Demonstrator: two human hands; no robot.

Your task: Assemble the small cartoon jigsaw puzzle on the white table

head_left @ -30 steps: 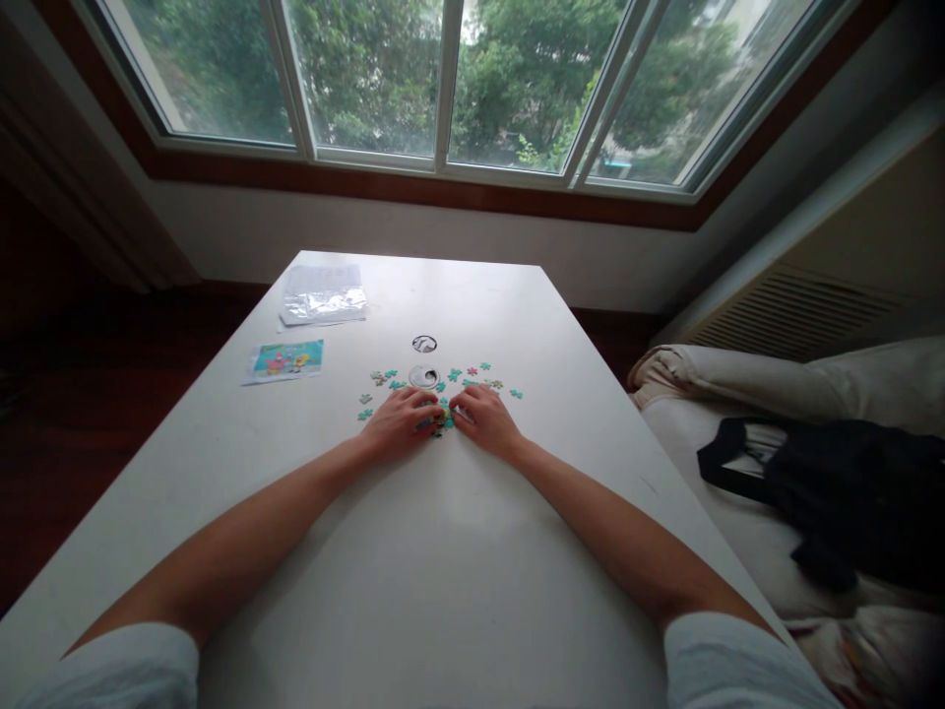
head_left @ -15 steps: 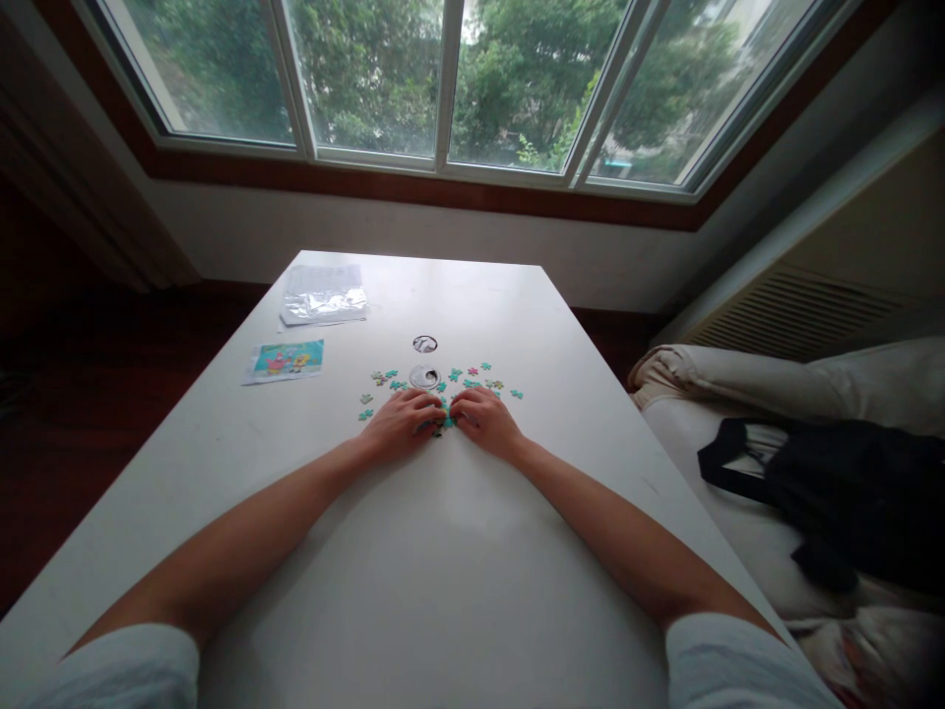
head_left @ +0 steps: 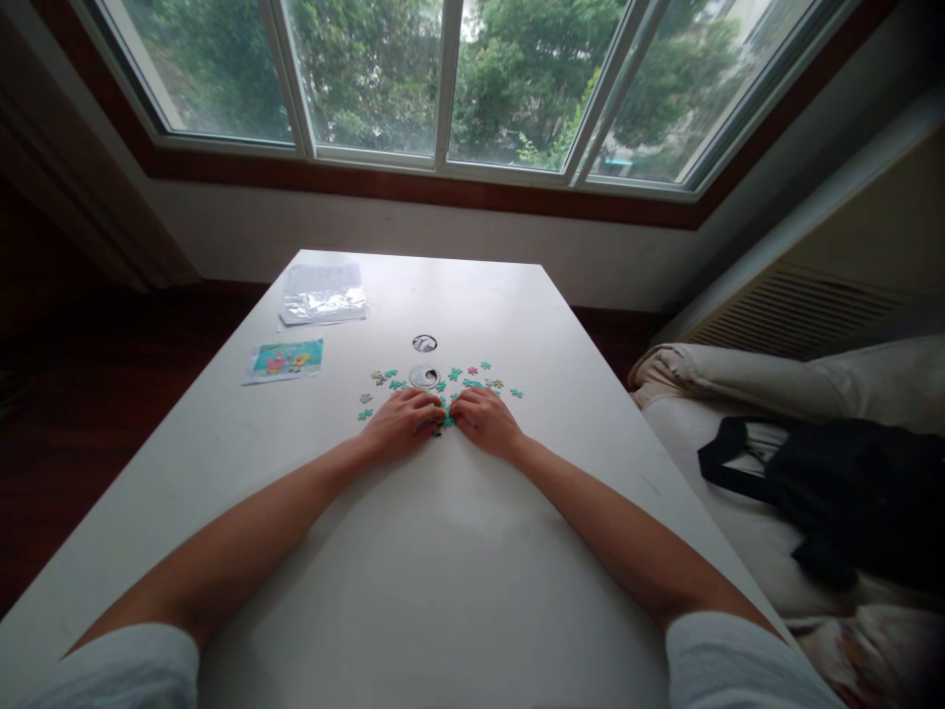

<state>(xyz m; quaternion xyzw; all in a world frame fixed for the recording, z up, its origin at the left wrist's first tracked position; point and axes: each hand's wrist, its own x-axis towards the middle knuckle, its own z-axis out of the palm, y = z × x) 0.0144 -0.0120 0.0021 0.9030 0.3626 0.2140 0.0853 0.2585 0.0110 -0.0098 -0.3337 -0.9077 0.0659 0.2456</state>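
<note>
My left hand (head_left: 403, 423) and my right hand (head_left: 485, 418) meet over the middle of the white table, fingers curled and closed on jigsaw puzzle pieces (head_left: 447, 420) between them. Those pieces are teal with some yellow and dark parts, and my fingertips partly cover them. Loose teal, pink and yellowish puzzle pieces (head_left: 472, 371) lie scattered around both hands. Just beyond my fingers rests a round grey-and-white disc (head_left: 424, 376) with a dark spot. Farther back is a smaller round black-and-white disc (head_left: 424, 344).
On the left of the white table (head_left: 458, 571) lie a printed cartoon picture (head_left: 287, 360) and a clear plastic bag with paper (head_left: 325, 293). A pale sofa (head_left: 686, 433) with a black bag (head_left: 849, 492) on it stands along the right side. A window (head_left: 443, 89) is behind the table.
Almost nothing differs. Both hands stay in the same place over the pieces, with at most a slight shift of the fingers.
</note>
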